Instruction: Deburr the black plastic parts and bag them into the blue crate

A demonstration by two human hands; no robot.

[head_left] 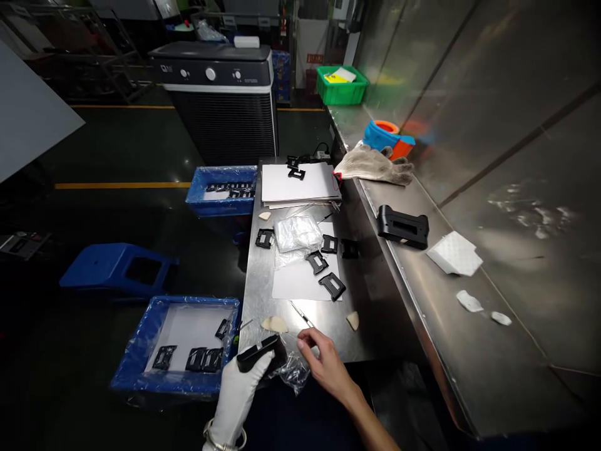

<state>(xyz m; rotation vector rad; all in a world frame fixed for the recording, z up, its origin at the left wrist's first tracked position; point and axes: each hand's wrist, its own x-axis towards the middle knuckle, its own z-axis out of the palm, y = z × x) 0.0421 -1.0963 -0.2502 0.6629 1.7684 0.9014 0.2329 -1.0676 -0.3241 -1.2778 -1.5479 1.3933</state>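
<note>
In the head view my left hand [239, 382], in a white glove with a metal bangle at the wrist, grips a black plastic part [258, 352] at the table's near edge. A crumpled clear plastic bag [295, 371] hangs just right of that part. My bare right hand [325, 362] is beside the bag, its fingers curled inward; anything between them is too small to make out. A thin pen-like tool [301, 313] lies just beyond its fingertips. Pale wedge-shaped pieces [275, 324] rest close by. Several black frame-like parts [332, 286] lie farther up on white paper.
Blue bins [129, 351] with black parts stand left of the metal table [258, 285]. A wrapped stack [298, 233] lies mid-table. The right ledge bears a work glove [370, 166], a black housing [402, 227], white foam [454, 254] and a green basket [342, 94].
</note>
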